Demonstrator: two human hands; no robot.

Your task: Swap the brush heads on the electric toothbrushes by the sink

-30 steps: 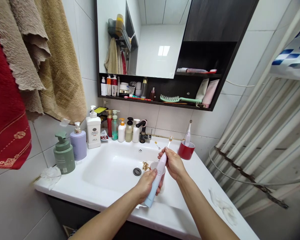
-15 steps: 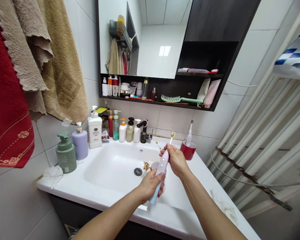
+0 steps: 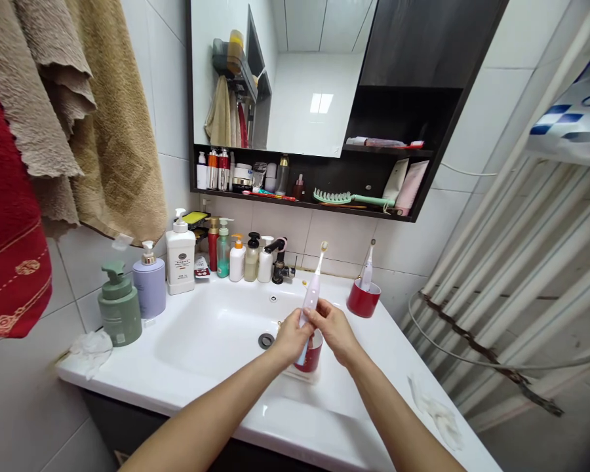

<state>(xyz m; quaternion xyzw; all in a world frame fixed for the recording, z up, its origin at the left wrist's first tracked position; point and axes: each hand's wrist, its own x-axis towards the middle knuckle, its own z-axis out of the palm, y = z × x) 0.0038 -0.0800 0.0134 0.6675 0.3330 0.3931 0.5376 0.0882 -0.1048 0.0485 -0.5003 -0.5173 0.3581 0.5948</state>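
Note:
An electric toothbrush (image 3: 313, 288), pale pink above and light blue at the base, stands nearly upright over the sink (image 3: 201, 334) with its bristle head up. My left hand (image 3: 294, 333) is wrapped round its lower handle. My right hand (image 3: 333, 326) closes on the same handle from the right, its thumb against my left hand; its other fingers are partly hidden. Just behind and below my hands is a red cup (image 3: 314, 359), partly covered by them, on a pale base in the basin. Another red cup (image 3: 364, 303) on the right counter holds a second toothbrush (image 3: 368, 272).
A black faucet (image 3: 278, 265) rises behind the basin, beside several pump bottles (image 3: 236, 261). Larger bottles, including a purple one (image 3: 149, 285), line the left counter. Overhead hangs a mirror cabinet (image 3: 275, 98) with shelves. Crumpled tissue (image 3: 437, 413) lies right; pipes (image 3: 496, 262) run beyond.
The toothbrush has moved left and become more upright. My right hand has slid from its neck down to the handle, beside my left hand. More of the red cup in the basin shows.

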